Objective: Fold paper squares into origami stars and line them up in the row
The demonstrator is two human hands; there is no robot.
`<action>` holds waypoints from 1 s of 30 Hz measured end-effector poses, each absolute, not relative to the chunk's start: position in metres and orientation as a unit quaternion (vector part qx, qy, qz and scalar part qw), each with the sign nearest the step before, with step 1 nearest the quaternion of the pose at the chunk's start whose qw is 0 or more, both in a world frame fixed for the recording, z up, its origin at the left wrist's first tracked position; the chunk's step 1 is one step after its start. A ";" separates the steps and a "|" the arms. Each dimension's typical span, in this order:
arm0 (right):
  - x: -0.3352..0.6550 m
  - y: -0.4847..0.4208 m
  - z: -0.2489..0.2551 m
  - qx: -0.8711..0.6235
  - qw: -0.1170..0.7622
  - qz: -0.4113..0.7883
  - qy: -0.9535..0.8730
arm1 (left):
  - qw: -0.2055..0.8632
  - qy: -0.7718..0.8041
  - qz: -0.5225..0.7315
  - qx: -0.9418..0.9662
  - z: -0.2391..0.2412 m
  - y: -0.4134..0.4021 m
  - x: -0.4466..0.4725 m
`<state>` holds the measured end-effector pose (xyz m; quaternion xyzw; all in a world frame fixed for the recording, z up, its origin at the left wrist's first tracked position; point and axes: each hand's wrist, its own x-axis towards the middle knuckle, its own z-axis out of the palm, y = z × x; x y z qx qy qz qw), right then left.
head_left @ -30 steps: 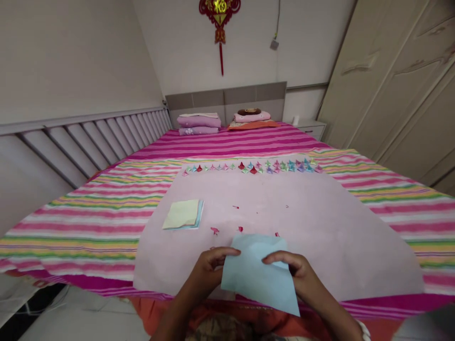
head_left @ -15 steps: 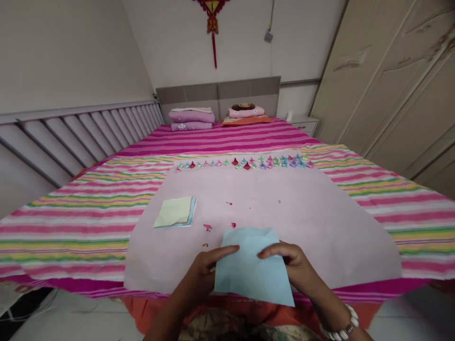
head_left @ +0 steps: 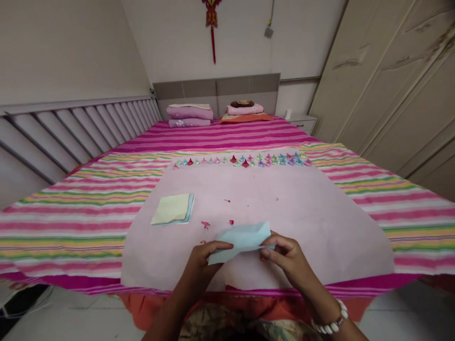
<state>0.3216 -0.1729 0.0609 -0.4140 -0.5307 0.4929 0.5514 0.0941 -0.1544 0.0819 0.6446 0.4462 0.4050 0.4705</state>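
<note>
Both hands hold a light blue sheet of paper (head_left: 241,240) just above the near edge of a pale pink sheet (head_left: 320,222) spread on the bed. My left hand (head_left: 204,260) pinches the paper's left side and my right hand (head_left: 284,255) pinches its right side. The paper is tipped nearly flat, so only a narrow band of it shows. A small stack of pale yellow and blue paper squares (head_left: 173,209) lies to the left of my hands.
A row of several small folded paper shapes (head_left: 245,161) lines the far edge of the pink sheet. Tiny red paper scraps (head_left: 205,224) lie near the hands. The striped bed (head_left: 71,213) has folded bedding (head_left: 190,115) at its head. Slatted panel on the left, wardrobe doors (head_left: 391,80) on the right.
The blue paper has been tipped from facing me to lying almost flat, and its lower corner has risen. The camera has tilted down slightly.
</note>
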 end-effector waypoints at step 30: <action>0.286 -0.171 0.065 -0.418 0.614 0.595 -0.306 | 0.725 0.424 0.448 0.305 0.074 -0.156 0.141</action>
